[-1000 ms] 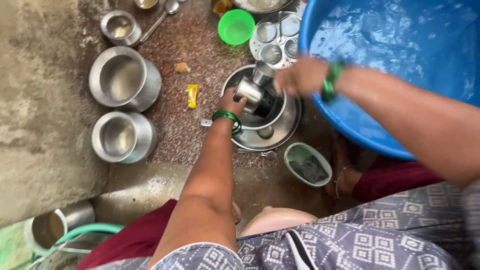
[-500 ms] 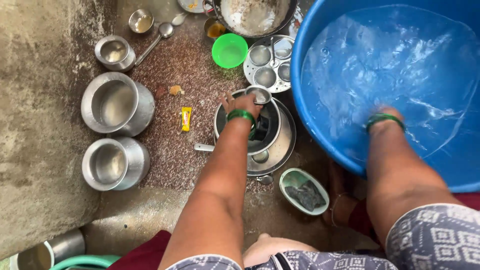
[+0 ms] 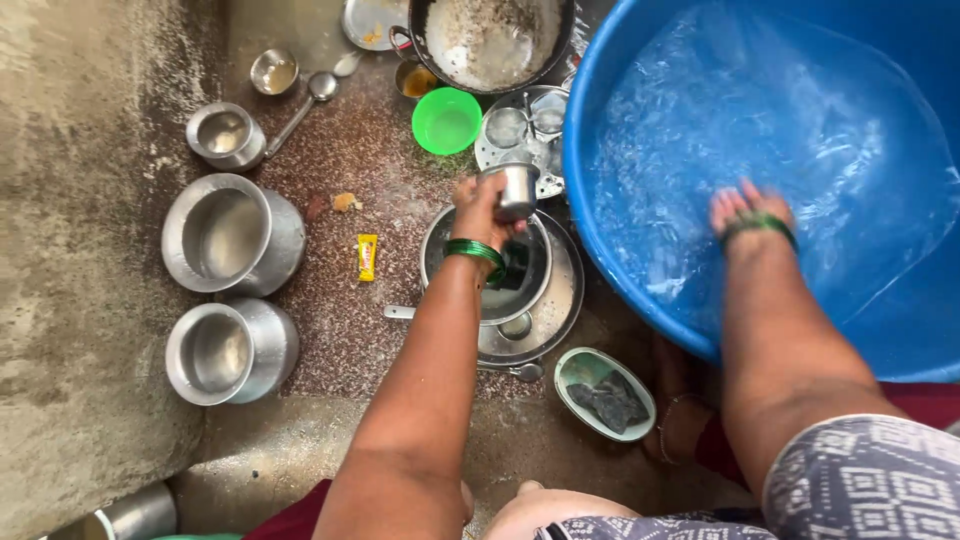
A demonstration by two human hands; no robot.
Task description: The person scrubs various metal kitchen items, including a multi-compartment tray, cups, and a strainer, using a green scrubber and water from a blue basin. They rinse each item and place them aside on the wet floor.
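My left hand grips a small steel cup and holds it above a stack of steel plates and a bowl on the wet floor. Green bangles ring that wrist. My right hand reaches into the big blue tub of water, fingers spread and dipped at the surface, holding nothing that I can see. A green scrub pad lies in the bowl under my left wrist.
Two steel pots stand at the left, a smaller one behind them. A green plastic bowl, an idli tray and a dirty pan sit farther back. A soap dish lies close to me, a yellow sachet on the floor.
My right hand let go of the cup and went into the tub water. My left hand now holds the cup alone, lifted over the plates.
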